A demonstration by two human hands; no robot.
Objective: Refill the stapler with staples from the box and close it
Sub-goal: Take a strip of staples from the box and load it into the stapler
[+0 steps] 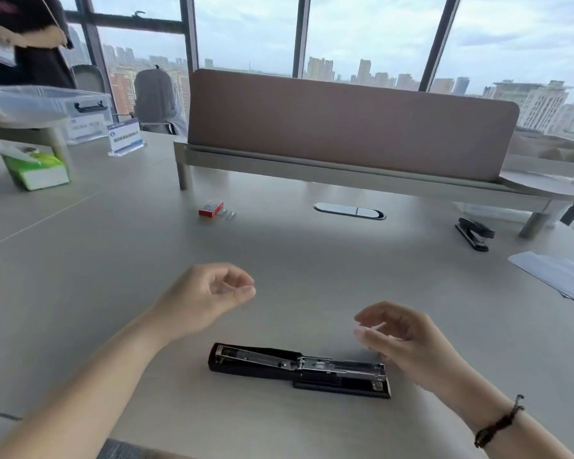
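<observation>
head view: stapler [300, 369] below fingers [246, 291]

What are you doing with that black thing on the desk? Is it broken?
Not broken. The black stapler is lying flipped wide open on the desk so it can be refilled. Both hands hover just above it, the left hand and the right hand, and neither is holding anything. The little red staple box sits farther back, with a few loose staple strips beside it. No staples have been picked up yet. A second stapler rests closed at the far right.
</observation>
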